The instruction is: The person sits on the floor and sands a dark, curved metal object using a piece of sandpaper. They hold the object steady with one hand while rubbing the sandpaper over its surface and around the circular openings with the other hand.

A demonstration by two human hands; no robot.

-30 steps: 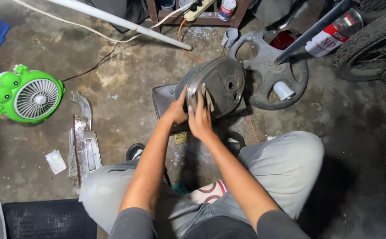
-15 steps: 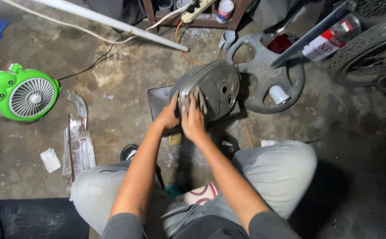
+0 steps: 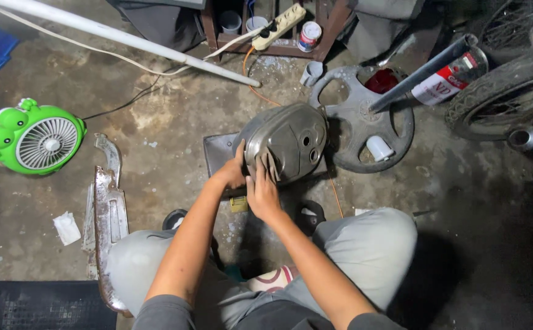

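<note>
Metal cover: rests against wheel rim; bare floor open leftward. Left hand grips its edge; right hand presses, apparently, sandpaper flat.

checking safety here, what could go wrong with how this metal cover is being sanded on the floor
The rounded metal cover sits tilted on a small flat block, steadied only by the left hand; it may roll or slip. The right hand presses sandpaper bare, so fingers could scrape. The orange cord runs close by and might snag.
</note>
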